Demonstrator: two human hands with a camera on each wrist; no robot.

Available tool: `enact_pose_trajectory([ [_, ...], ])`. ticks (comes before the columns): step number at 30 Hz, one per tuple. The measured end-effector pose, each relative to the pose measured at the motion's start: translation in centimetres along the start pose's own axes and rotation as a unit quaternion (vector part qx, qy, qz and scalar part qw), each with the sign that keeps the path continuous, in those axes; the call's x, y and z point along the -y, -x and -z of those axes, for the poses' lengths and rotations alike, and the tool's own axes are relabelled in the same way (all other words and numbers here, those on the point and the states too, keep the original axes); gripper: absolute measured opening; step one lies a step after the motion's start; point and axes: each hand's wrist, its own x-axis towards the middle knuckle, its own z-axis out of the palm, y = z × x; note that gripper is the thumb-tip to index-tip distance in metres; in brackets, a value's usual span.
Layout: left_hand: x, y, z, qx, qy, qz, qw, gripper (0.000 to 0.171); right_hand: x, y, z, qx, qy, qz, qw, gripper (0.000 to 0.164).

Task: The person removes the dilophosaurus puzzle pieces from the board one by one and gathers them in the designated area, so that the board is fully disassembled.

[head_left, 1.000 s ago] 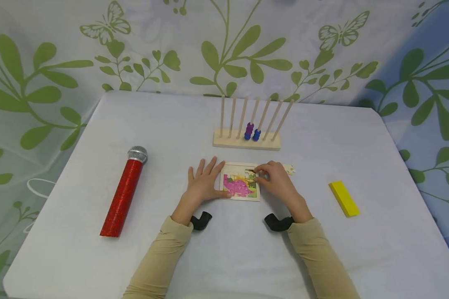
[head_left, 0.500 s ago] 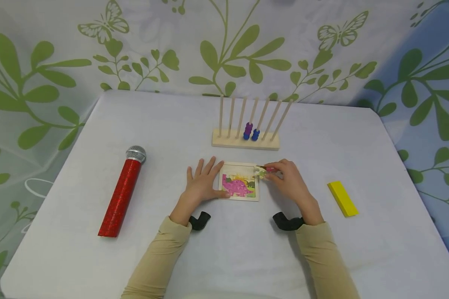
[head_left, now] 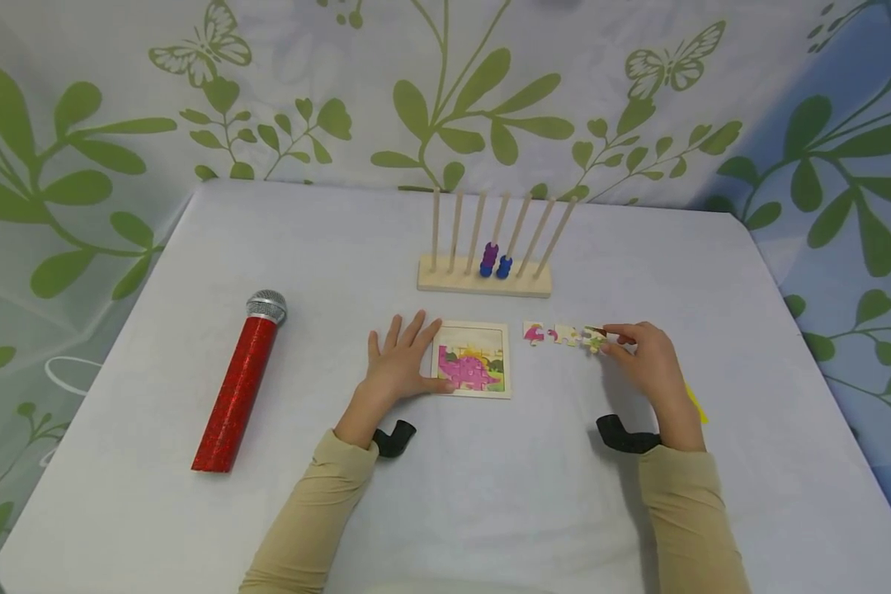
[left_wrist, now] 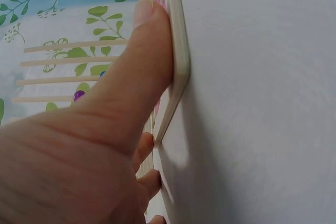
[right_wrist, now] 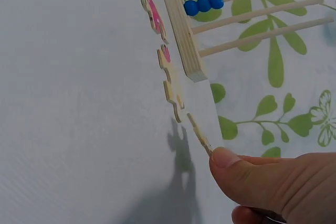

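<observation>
A person's left hand (head_left: 397, 367), fingers spread, steadies nothing in its grasp but rests its thumb on the near left corner of a board (head_left: 472, 337), forefinger tip at the far left corner. Well apart from it, to the right of the board, the right hand (head_left: 649, 359) pinches a puzzle piece (head_left: 592, 338) between thumb and fingers, holding it tilted and raised above a white table (head_left: 520, 495). Other loose pieces (head_left: 534, 332) lie in a row between the board and the held piece. Inside the board, a pink dinosaur picture (head_left: 471, 373) fills the nearer part; the strip along the far side is bare wood. Beyond the board stands an abacus (head_left: 484, 284), purple and blue beads on two of its rods. A red microphone (head_left: 238, 396) lies well to the board's left; a yellow block (head_left: 696, 404), mostly hidden by the right arm, sits well to its right.
</observation>
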Motion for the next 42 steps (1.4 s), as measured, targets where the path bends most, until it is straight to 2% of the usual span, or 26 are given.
enact_pose_trajectory([
  [6, 0.3, 0.1, 0.0, 0.0, 0.002, 0.003, 1.0, 0.1, 0.3, -0.7, -0.9, 0.012, -0.013, -0.016, 1.0, 0.034],
  [10, 0.4, 0.2, 0.2, -0.001, -0.002, 0.002, 1.0, 0.1, 2.6, -1.3, -2.3, 0.022, -0.02, -0.011, 1.0, 0.033],
  [14, 0.1, 0.2, 0.5, -0.001, 0.0, -0.007, 1.0, 0.099, 6.5, -1.6, -4.5, 0.048, -0.04, 0.047, 0.997, 0.034],
  [18, -0.4, 0.0, 0.7, -0.001, -0.007, -0.012, 0.9999, 0.098, 10.1, -1.7, -7.0, 0.103, -0.053, 0.123, 0.986, 0.036],
  [20, -0.6, 0.0, 0.9, -0.001, -0.011, -0.012, 0.9999, 0.098, 11.5, -1.7, -7.9, 0.124, -0.048, 0.142, 0.981, 0.037],
  [23, -0.8, 0.0, 0.9, -0.001, -0.016, -0.015, 0.9998, 0.098, 12.7, -1.5, -8.9, 0.125, -0.03, 0.146, 0.981, 0.036],
  [30, -1.0, 0.2, 0.7, -0.003, -0.016, -0.015, 0.9998, 0.099, 13.4, -1.1, -9.5, 0.106, -0.024, 0.111, 0.988, 0.029],
  [36, -0.5, 0.2, 0.3, -0.008, -0.014, -0.011, 0.9998, 0.099, 13.6, -1.1, -10.1, 0.096, -0.051, 0.118, 0.987, 0.027],
  [42, 0.0, 0.2, 0.3, -0.002, -0.011, -0.001, 0.9999, 0.099, 13.8, -1.2, -10.3, 0.071, -0.048, 0.124, 0.989, 0.022],
])
